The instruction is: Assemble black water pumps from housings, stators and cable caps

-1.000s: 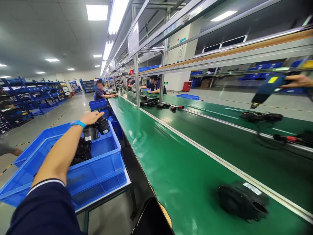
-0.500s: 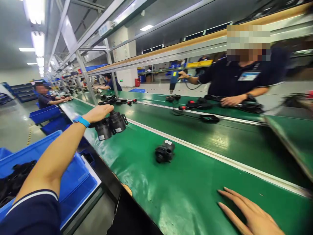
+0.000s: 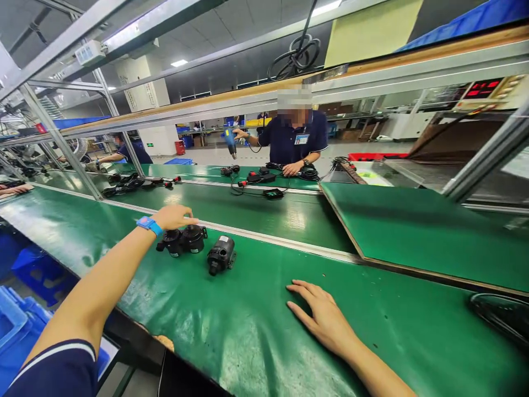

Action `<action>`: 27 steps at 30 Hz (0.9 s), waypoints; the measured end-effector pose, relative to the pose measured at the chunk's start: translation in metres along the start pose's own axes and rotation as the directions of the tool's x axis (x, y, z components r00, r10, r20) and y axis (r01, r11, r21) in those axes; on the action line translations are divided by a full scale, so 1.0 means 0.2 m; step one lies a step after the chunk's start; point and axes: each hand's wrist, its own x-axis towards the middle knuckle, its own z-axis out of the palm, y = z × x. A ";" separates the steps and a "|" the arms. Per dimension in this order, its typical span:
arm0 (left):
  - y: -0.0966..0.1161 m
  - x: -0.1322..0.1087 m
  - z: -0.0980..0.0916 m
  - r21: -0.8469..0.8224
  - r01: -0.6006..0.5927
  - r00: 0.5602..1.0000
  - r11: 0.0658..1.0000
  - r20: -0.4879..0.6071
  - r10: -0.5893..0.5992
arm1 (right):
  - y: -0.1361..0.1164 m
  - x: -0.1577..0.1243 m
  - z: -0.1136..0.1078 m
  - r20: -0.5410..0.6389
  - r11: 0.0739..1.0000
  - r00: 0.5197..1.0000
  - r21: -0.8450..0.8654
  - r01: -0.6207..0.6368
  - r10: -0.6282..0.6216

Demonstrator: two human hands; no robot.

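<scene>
My left hand (image 3: 177, 217), with a blue wristband, is closed over the tops of two black pumps (image 3: 182, 241) side by side at the green work surface (image 3: 248, 320). Its fingers partly hide them, and I cannot tell whether their bases touch the surface. Just right of the pair, a third black pump (image 3: 221, 255) lies on its side with a white label upward. Farther right, my right hand (image 3: 320, 309) rests palm down near the surface, fingers spread, holding nothing.
Across the line a co-worker (image 3: 293, 138) holds a blue heat gun (image 3: 230, 142) above black parts and cables (image 3: 264, 176). A raised green board (image 3: 425, 226) stands at right, coiled black cable (image 3: 500, 314) near the right edge. Blue bins (image 3: 20, 336) sit lower left.
My left hand has brought the two pumps down and rightward, close to the third pump. The view has turned right. My right hand stays spread over the surface.
</scene>
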 end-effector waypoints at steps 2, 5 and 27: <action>0.05 0.02 -0.07 -0.034 -0.018 0.998 0.999 -0.063 0.016 | 0.00 0.00 0.00 0.000 1.000 1.000 -0.001 0.000 0.000; 0.20 0.03 -0.04 -0.124 -0.103 0.991 0.987 -0.103 0.091 | -0.02 0.00 -0.01 0.005 1.000 1.000 -0.003 -0.003 0.003; 1.18 -0.26 0.77 -0.271 -0.570 0.797 0.776 -0.413 0.441 | -0.10 -0.01 -0.09 -0.001 0.999 1.000 0.042 -0.017 0.017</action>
